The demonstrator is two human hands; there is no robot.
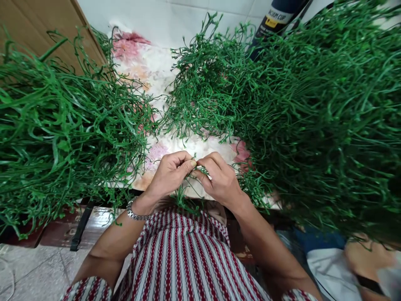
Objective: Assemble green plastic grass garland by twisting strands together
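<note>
Here, in the head view, take the flowered cloth (159, 58) as your landmark. Both your hands are over its near edge, around the middle. Your left hand (171, 173) has thumb and forefinger pressed together at the tips on a thin green sprig (181, 197), whose strands hang past the cloth's near edge, in front of your striped garment (188, 255). Your right hand (221, 179) meets it there, its thumb and forefinger curled close with a narrow gap and green strands between them; you cannot tell from this whether they grip firmly.

A heap of green stems (72, 129) covers the cloth's left side; a smaller green bunch (213, 79) lies on its far middle, running into a bigger green mass (328, 117) on its right. Beyond the cloth you have a cardboard box (56, 25) at far left and a dark bottle (277, 19) at far right. Off its near right corner is another person's arm (366, 255), blurred.
</note>
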